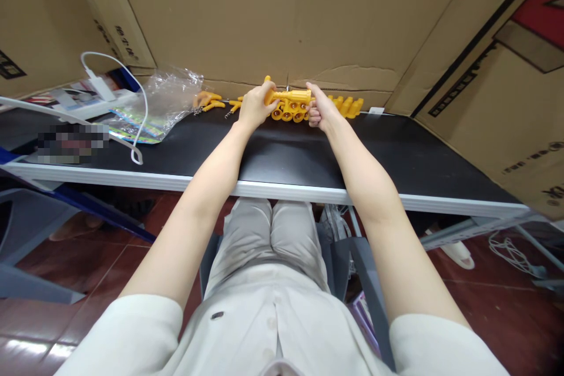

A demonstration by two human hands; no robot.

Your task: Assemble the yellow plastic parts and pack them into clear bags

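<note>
My left hand (254, 107) is closed around the T-shaped handle of a yellow corkscrew (294, 96), whose wide body points to the right. At the other end of that body is my right hand (324, 110), its fingers curled and its thumb raised against the end. Directly below the held corkscrew, several yellow hollow sleeves (288, 116) lie with their round open ends facing me. More yellow sleeves (349, 107) are lined up to the right of my right hand. Left of my left hand lie yellow handles with metal spirals (208, 101), and another spiral piece (233, 107) sits closer to it.
A clear plastic bag (165, 103) lies on the black tabletop (291, 158) at left, beside a white charger (101, 87) with a looping cable. Cardboard walls (299, 23) enclose the back and sides. A small white piece (376, 110) lies at back right.
</note>
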